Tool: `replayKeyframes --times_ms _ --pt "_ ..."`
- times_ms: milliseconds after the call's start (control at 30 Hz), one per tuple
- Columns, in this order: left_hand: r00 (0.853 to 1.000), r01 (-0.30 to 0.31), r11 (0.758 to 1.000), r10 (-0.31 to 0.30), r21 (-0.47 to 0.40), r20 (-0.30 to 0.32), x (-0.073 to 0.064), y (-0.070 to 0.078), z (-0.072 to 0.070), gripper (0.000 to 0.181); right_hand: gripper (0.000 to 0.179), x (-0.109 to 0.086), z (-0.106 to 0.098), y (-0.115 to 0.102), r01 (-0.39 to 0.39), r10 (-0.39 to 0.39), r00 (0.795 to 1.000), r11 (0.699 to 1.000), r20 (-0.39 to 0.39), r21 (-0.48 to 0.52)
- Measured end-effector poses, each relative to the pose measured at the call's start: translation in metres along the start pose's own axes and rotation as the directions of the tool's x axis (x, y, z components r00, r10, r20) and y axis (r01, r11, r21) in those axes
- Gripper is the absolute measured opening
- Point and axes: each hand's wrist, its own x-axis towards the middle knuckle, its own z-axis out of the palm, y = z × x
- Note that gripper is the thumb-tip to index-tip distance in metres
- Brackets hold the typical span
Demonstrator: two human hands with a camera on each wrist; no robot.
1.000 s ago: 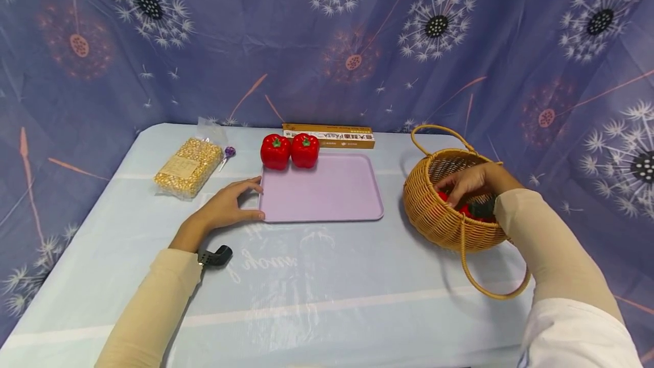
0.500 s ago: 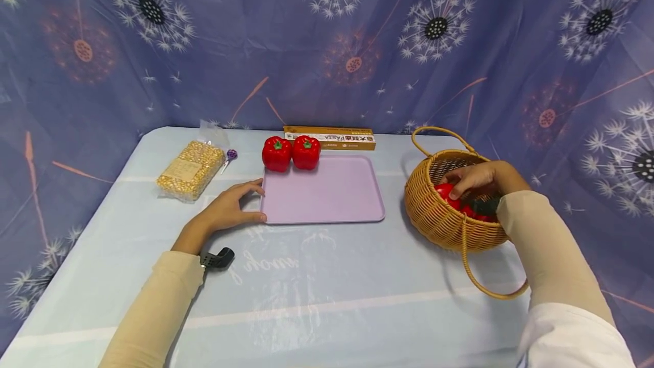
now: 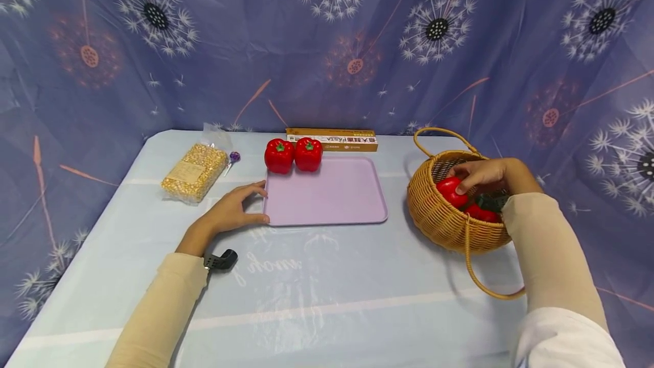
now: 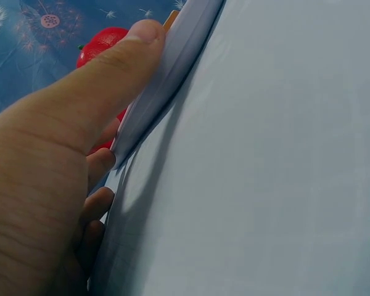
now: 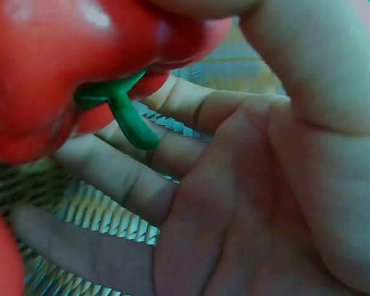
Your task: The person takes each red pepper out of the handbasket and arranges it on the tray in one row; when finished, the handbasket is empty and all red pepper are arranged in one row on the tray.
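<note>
My right hand [image 3: 482,175] reaches into a round wicker basket [image 3: 434,220] and grips a red bell pepper [image 3: 452,192]. In the right wrist view, that red bell pepper [image 5: 105,55] shows its green stem, with the thumb over it and the fingers beneath. Another red pepper [image 3: 482,213] lies lower in the basket, partly hidden by the wrist. On the other side, my left hand [image 3: 232,209] rests its thumb and fingertips against the left edge of a pale purple tray [image 3: 327,192]. The left wrist view shows the thumb [image 4: 120,68] against the tray's rim.
Two red bell peppers [image 3: 293,155] sit side by side at the tray's back left corner. A pasta box [image 3: 352,141] lies behind. To the left are a bag of corn kernels [image 3: 196,172] and a lollipop [image 3: 234,158]. The basket's handle [image 3: 475,277] leans toward the table front.
My right hand has closed round the bell pepper and lifted it slightly within the basket, so more of it shows. The left hand stays at the tray's edge.
</note>
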Motion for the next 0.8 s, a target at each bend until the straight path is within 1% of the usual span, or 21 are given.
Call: replayKeyframes --times_ms 100,200,433,533,667,800 --pt "1.0 -0.004 1.0 0.004 -0.001 -0.001 -0.001 0.0 0.0 0.066 0.07 -0.007 0.0 -0.002 0.022 -0.023 0.999 0.999 -0.031 -0.03" --pt "1.0 -0.01 1.0 0.01 0.002 -0.004 -0.001 0.0 0.0 0.067 0.079 -0.014 -0.001 -0.003 0.023 -0.027 0.997 0.998 -0.069 -0.061" --pt "1.0 -0.018 1.0 0.018 0.004 -0.003 -0.002 0.0 0.0 0.067 0.078 -0.025 0.002 -0.002 0.025 -0.036 0.994 0.994 -0.105 -0.105" --pt "1.0 -0.022 1.0 0.022 0.006 -0.002 -0.002 0.0 0.0 0.067 0.082 -0.034 0.005 -0.005 0.02 -0.037 0.988 0.993 -0.15 -0.114" --pt "1.0 -0.019 1.0 0.019 0.006 0.0 -0.002 0.001 -0.001 0.066 0.077 -0.046 0.009 -0.01 0.057 -0.088 0.975 0.987 -0.205 -0.151" --pt "1.0 -0.02 1.0 0.02 -0.003 -0.002 -0.002 0.001 -0.001 0.065 0.068 -0.055 0.011 -0.013 0.12 -0.171 0.947 0.974 -0.274 -0.191"
